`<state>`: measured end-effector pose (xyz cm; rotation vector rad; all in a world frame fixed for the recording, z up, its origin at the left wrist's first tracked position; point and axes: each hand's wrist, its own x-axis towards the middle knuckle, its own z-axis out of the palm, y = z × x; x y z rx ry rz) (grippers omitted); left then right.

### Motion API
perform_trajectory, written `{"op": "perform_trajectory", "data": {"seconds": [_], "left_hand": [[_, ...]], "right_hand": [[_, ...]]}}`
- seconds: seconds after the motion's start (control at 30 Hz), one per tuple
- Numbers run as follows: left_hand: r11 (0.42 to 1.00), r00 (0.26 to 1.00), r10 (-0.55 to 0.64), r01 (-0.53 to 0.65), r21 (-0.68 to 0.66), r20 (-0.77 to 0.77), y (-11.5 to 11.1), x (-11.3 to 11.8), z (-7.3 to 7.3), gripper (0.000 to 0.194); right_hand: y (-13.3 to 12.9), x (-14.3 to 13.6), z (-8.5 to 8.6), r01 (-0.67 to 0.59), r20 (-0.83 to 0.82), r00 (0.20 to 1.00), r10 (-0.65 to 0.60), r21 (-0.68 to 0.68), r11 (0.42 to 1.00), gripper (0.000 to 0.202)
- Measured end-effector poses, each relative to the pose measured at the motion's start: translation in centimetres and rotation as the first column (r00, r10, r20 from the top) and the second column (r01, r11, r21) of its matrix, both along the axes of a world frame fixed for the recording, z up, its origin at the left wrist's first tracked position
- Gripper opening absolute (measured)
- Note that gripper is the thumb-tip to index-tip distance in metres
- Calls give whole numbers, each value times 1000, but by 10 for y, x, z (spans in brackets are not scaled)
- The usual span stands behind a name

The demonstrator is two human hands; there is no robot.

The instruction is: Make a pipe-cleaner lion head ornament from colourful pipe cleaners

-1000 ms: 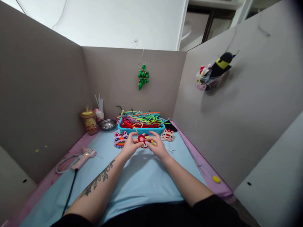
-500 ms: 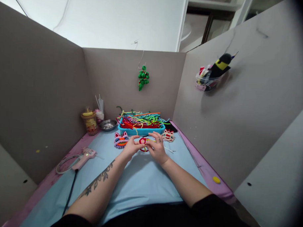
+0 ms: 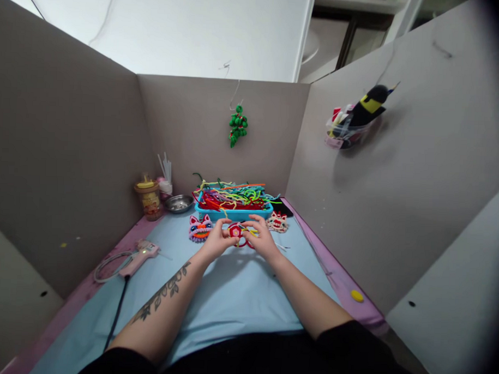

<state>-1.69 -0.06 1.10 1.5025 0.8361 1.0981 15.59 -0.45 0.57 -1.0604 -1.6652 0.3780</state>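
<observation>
A small red piece (image 3: 235,230) with a pink flower-like centre and yellow strands is held up between my hands, above the blue cloth. My left hand (image 3: 218,241) pinches its left side between thumb and fingers. On the right side, my right hand (image 3: 263,241) grips the same piece, thumb near its middle and fingers over the top. A red loop shows below the fingers. To the left of my left hand lies a purple and orange animal-face piece (image 3: 199,229); a cream and red one (image 3: 277,222) lies beyond my right hand.
Behind my hands stands a blue tray (image 3: 234,214) heaped with colourful fuzzy stems. A metal bowl (image 3: 179,204), a lidded cup (image 3: 148,200) and a pink glue gun (image 3: 139,258) are at the left. Partitions (image 3: 219,126) surround the table; a yellow disc (image 3: 356,295) lies right.
The red piece has turned, showing more of its loop and yellow strands between my hands. My right fingers have shifted over it. The whole view has moved slightly.
</observation>
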Motion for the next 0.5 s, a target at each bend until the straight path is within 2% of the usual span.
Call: {"op": "perform_trajectory", "data": {"seconds": [0.17, 0.37, 0.43, 0.5], "left_hand": [[996, 995, -92, 92, 11, -39, 0, -5, 3, 64], [964, 958, -250, 259, 51, -138, -4, -11, 10, 61], [961, 951, -245, 264, 81, -189, -3, -11, 10, 61], [973, 969, -127, 163, 161, -212, -2, -9, 10, 63]], "right_hand": [[2, 3, 0, -27, 81, 996, 27, -10, 1000, 13], [5, 8, -2, -158, 13, 986, 164, -210, 965, 13], [5, 7, -2, -228, -50, 974, 223, -258, 939, 17], [5, 5, -2, -276, -160, 958, 239, -270, 923, 23]]}}
